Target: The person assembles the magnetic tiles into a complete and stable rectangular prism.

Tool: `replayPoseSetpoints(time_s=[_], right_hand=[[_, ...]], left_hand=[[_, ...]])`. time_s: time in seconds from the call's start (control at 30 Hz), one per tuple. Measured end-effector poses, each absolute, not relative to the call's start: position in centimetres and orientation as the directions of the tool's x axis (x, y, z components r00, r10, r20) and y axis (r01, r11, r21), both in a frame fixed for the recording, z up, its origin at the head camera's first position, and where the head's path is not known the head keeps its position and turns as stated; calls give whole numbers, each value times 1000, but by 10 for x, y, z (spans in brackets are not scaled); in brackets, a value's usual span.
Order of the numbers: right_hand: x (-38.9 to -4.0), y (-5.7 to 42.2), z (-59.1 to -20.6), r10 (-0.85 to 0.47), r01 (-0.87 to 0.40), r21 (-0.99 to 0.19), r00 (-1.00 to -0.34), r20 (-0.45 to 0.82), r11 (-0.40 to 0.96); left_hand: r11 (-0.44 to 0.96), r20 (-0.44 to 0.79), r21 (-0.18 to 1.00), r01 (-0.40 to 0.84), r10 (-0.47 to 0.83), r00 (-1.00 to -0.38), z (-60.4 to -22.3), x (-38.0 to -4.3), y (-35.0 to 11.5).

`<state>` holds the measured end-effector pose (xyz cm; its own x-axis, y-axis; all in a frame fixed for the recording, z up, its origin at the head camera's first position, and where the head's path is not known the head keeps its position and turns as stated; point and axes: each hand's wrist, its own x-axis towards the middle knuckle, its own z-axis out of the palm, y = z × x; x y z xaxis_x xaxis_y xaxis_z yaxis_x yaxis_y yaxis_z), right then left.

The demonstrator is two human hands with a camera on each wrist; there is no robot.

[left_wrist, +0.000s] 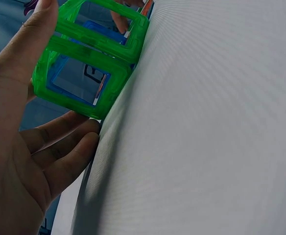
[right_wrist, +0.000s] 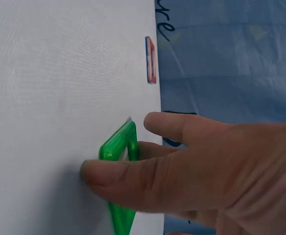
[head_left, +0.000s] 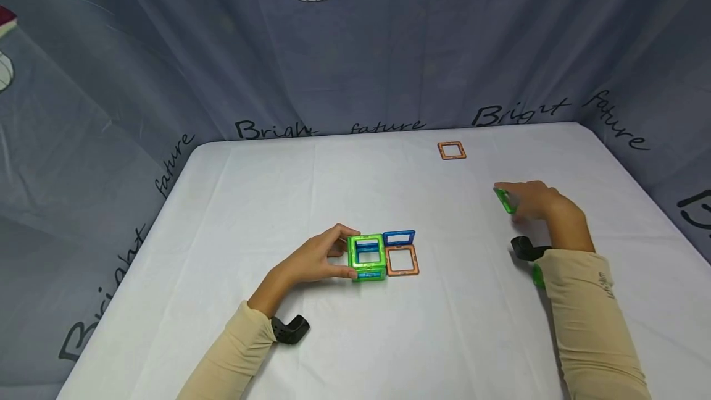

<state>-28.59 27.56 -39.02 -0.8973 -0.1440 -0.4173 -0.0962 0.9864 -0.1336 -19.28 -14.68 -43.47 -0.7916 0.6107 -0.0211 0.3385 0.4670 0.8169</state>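
Observation:
In the head view my left hand (head_left: 313, 258) grips a small cube of green and blue magnetic tiles (head_left: 369, 268) on the white table, thumb at its near side. The left wrist view shows its green square frames (left_wrist: 84, 54) close up, with the other fingers curled beneath. Attached at the cube's right are an upright blue tile (head_left: 399, 233) and a flat orange tile (head_left: 402, 273). Off to the right, my right hand (head_left: 536, 199) pinches a green square magnetic tile (right_wrist: 117, 147), held tilted between thumb and fingers, partly hidden by the thumb.
An orange square tile (head_left: 452, 157) lies flat near the table's far edge. Another green piece (head_left: 537, 276) shows partly from under the right sleeve. White cloth covers the table (head_left: 266, 202), and a grey-blue curtain (head_left: 389, 66) with lettering hangs behind and at the sides.

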Motion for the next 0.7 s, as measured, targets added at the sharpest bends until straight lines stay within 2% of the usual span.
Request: replayPoseSetpoints(time_s=[0.23,0.7], right_hand=[[-287,276,-392,-116,-62,-143,-907,-405,988],[-290,282,-394,-109,-43,-166,-903,-414,985]], left_hand=[[460,-29,823,334,621,-783,-405,-181,-143],[464,-31,820,335,621,-783,-401,-179,-142]])
